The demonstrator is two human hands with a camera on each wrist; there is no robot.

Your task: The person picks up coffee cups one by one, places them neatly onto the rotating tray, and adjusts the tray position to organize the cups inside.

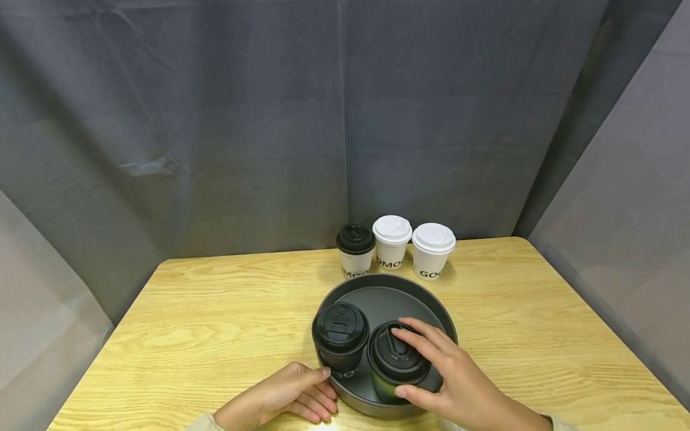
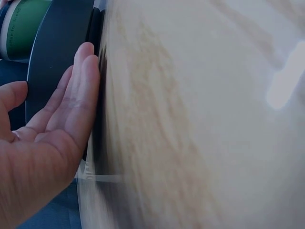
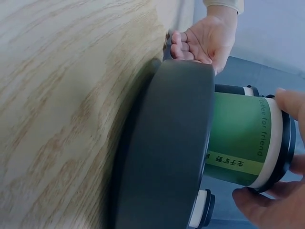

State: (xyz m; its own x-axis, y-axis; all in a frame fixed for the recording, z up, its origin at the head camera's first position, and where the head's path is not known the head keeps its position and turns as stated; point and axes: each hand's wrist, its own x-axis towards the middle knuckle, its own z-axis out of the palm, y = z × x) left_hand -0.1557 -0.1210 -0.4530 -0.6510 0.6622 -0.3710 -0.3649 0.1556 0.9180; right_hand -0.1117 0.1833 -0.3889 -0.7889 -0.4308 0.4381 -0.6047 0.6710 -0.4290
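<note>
My right hand grips a green paper coffee cup by its black lid, fingers over one side and thumb on the other. That cup is upright inside a round dark pan; the pan's wall hides its base. To its left in the pan stands a black coffee cup with a black lid. My left hand is at the pan's near left edge, thumb touching the rim. In the left wrist view its fingers extend nearly straight along the outside wall, palm upward.
Behind the pan stand a white cup with a black lid and two white cups with white lids, one in the middle and one at right. They stand on a wood-grain table. Grey curtains surround the table's back and sides.
</note>
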